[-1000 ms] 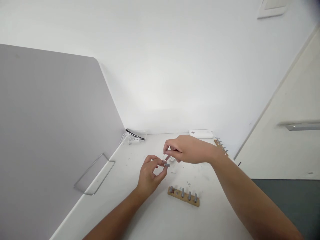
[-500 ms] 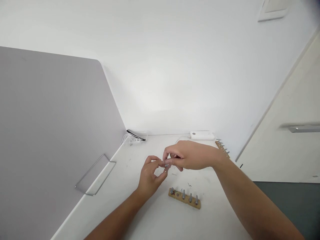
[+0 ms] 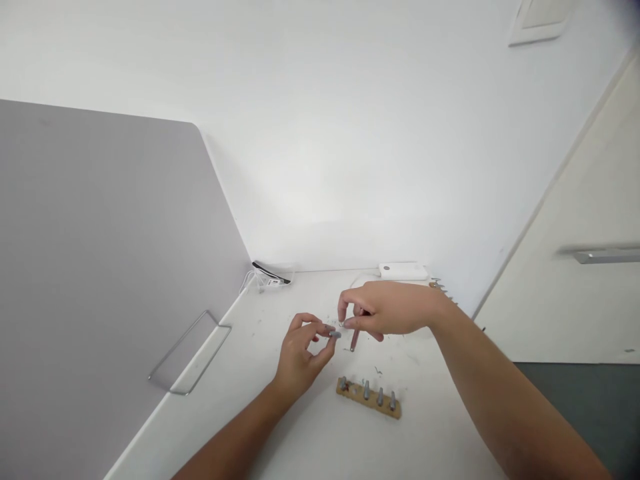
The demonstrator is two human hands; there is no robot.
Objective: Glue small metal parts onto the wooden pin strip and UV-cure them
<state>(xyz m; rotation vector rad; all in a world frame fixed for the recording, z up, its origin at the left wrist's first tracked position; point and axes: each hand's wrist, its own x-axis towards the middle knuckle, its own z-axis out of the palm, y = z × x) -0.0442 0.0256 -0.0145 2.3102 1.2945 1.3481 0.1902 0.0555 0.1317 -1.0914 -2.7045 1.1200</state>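
My left hand (image 3: 300, 350) pinches a small grey tapered peg (image 3: 335, 334) between thumb and forefinger, its tip pointing right. Just beyond it, my right hand (image 3: 377, 308) is closed, with thumb and forefinger pressed on a tiny shiny piece (image 3: 341, 324) too small to name. A slim reddish stick with a metal tip (image 3: 355, 340) sticks out below the right hand; whether the fingers grip it is hidden. Nearer to me lies a wooden strip (image 3: 373, 401) with several grey tapered pegs standing in it and a bare spot between two of them.
Behind my right wrist, a second pegged strip (image 3: 436, 285) sits partly hidden. A white box with a cable (image 3: 403, 271) and a clear tray with a black strap (image 3: 273, 275) are by the wall. A wire handle (image 3: 190, 353) juts out at the left edge. Dark specks dot the tabletop.
My right hand has drawn back slightly to the right, so its fingertips are apart from the left hand's. The grey peg and the reddish stick now show more plainly.
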